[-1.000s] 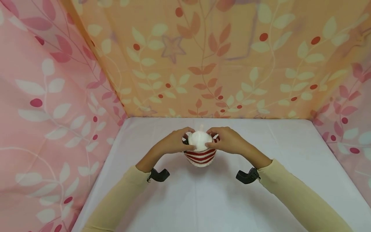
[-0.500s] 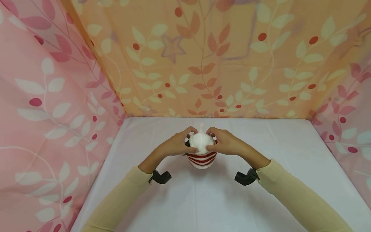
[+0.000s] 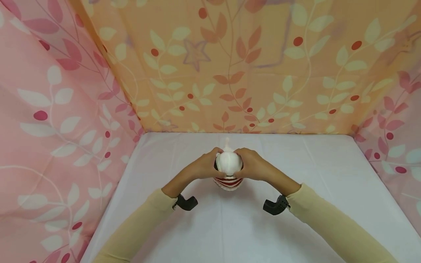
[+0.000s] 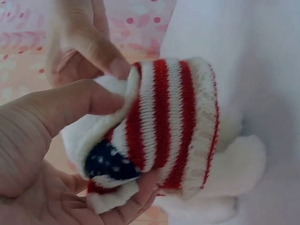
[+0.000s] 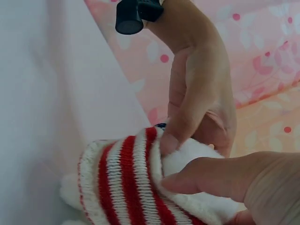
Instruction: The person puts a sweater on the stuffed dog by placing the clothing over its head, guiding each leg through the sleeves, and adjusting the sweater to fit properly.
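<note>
Head view, both hands (image 3: 207, 166) (image 3: 255, 165) half-curled, gripping striped knit garment (image 3: 229, 184), white plush toy (image 3: 229, 163) inside.

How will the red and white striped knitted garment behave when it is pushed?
Probably floppy: the garment has an edge bending at the left hand. Perhaps not slippery, as its stitches look coarse. Likely yielding, since a white plush toy is inside.

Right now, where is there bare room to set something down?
The white tabletop is bare between the sleeves, and outside them toward the pink curtains. The middle is crowded: left fingers and right fingers grip a striped knit garment.
</note>
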Motion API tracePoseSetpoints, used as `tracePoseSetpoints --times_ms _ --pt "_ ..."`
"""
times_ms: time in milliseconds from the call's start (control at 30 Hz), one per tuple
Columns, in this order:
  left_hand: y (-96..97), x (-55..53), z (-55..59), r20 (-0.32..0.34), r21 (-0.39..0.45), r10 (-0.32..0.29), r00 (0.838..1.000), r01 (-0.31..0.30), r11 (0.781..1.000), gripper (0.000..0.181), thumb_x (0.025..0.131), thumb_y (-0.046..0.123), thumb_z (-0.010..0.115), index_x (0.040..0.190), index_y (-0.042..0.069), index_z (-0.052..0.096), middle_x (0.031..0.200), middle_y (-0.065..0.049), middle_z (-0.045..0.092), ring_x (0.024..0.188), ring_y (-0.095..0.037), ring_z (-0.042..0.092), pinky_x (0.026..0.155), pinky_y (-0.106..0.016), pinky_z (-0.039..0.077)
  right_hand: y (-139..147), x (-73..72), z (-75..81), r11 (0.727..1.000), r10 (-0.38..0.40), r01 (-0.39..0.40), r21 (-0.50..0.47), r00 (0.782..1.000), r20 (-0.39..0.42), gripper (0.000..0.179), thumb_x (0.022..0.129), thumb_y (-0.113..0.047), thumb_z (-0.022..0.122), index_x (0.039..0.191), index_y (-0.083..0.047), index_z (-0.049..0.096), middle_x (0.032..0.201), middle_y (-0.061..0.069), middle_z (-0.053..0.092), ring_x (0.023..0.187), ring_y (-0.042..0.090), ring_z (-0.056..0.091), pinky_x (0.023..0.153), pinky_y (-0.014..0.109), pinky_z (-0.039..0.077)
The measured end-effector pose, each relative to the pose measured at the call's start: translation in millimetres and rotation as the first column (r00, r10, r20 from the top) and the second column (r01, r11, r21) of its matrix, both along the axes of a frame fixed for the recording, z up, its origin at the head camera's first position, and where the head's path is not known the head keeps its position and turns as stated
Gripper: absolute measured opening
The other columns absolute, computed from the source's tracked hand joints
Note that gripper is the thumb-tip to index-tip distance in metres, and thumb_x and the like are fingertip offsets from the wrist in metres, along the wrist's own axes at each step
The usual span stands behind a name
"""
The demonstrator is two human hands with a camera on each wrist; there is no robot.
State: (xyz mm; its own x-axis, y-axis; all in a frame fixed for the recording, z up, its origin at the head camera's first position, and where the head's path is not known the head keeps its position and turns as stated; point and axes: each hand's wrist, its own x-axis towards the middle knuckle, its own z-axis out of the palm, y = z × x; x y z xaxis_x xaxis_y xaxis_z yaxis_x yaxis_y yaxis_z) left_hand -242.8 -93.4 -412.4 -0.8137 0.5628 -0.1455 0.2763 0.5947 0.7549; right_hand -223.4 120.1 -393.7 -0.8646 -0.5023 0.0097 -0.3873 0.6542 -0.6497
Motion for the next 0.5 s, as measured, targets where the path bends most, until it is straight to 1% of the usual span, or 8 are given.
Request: tracePoseSetpoints --times_ms 100,167,300,400,500 --pt "2.0 0.8 -3.4 0.014 0.020 0.038 0.999 -0.038 0.999 0.070 0.075 0.023 0.077 0.131 0.012 0.037 0.116 -0.008 0.056 0.096 -0.018 0.058 0.077 -0.034 0.050 0 -0.1 -6.2 0.999 -0.019 0.019 -0.026 1.000 -0.014 0.053 0.070 -0.012 0.079 0.116 -0.001 0.055 0.108 0.008 0.060 0.095 0.023 0.056 0.080 0.041 0.050" --pt "2.6 1.4 -5.5 0.035 0.041 0.065 0.997 -0.067 0.997 0.071 0.075 0.022 0.077 0.132 0.013 0.036 0.117 -0.009 0.055 0.097 -0.019 0.057 0.077 -0.035 0.049 1 -0.5 -11.7 0.998 -0.042 0.042 -0.042 0.999 0.004 0.056 0.072 -0.014 0.078 0.120 -0.005 0.053 0.111 0.008 0.060 0.096 0.022 0.057 0.080 0.041 0.050" --pt "3.4 2.4 -11.7 0.111 0.094 0.112 0.988 -0.123 0.988 0.072 0.075 0.022 0.076 0.134 0.019 0.035 0.119 -0.012 0.053 0.093 -0.022 0.059 0.069 -0.036 0.053 3 0.8 -18.1 0.994 -0.081 0.083 -0.073 0.996 0.031 0.055 0.075 -0.018 0.075 0.124 -0.011 0.051 0.113 0.008 0.061 0.097 0.023 0.059 0.078 0.042 0.051" --pt "4.4 3.2 -15.4 0.127 0.109 0.146 0.981 -0.160 0.981 0.071 0.075 0.021 0.075 0.134 0.024 0.036 0.115 -0.012 0.055 0.090 -0.023 0.060 0.065 -0.035 0.053 2 2.4 -20.0 0.989 -0.117 0.119 -0.090 0.993 0.035 0.053 0.076 -0.018 0.074 0.123 -0.013 0.052 0.114 0.010 0.061 0.098 0.024 0.059 0.078 0.043 0.051" --pt "4.9 4.1 -18.3 0.122 0.128 0.179 0.976 -0.194 0.973 0.069 0.074 0.021 0.075 0.132 0.027 0.039 0.110 -0.010 0.056 0.092 -0.022 0.058 0.069 -0.035 0.051 1 3.8 -22.0 0.981 -0.156 0.159 -0.107 0.987 0.036 0.051 0.076 -0.015 0.073 0.122 -0.013 0.053 0.112 0.012 0.062 0.098 0.025 0.059 0.078 0.043 0.051"
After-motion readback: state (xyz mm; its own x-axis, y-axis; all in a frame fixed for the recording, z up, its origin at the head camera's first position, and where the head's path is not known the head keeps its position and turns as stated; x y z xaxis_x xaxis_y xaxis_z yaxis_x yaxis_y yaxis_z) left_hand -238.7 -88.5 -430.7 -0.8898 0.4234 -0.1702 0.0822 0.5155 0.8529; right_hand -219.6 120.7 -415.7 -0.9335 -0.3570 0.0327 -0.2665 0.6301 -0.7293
